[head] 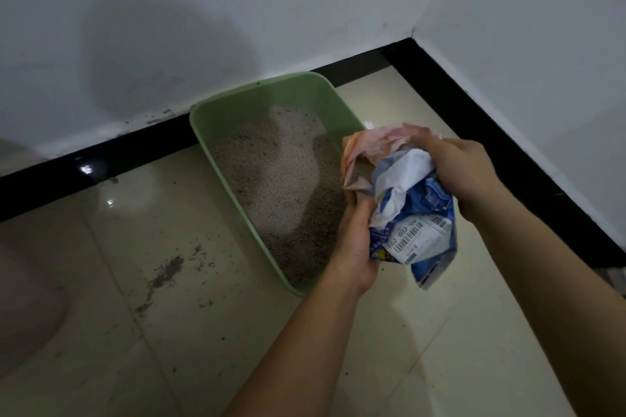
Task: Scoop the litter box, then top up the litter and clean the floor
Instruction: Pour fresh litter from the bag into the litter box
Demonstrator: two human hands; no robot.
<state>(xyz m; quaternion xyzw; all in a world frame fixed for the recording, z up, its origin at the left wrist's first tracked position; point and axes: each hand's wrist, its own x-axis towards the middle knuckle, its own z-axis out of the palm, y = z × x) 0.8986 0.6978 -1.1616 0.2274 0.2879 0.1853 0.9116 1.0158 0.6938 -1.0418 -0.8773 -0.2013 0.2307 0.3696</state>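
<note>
A green litter box (216,125) stands on the tiled floor against the wall, with grey litter (284,186) spread inside. Above its right rim I hold a crumpled blue, white and pink litter bag (410,210) with both hands. My left hand (355,240) grips the bag's lower left side. My right hand (464,169) grips the bunched top of the bag. A barcode label shows on the bag's front.
Spilled litter and dirt (166,274) lie on the beige floor tiles left of the box. A black skirting strip (508,145) runs along both white walls into the corner at the right. A blurred pale shape (23,308) sits at the left edge.
</note>
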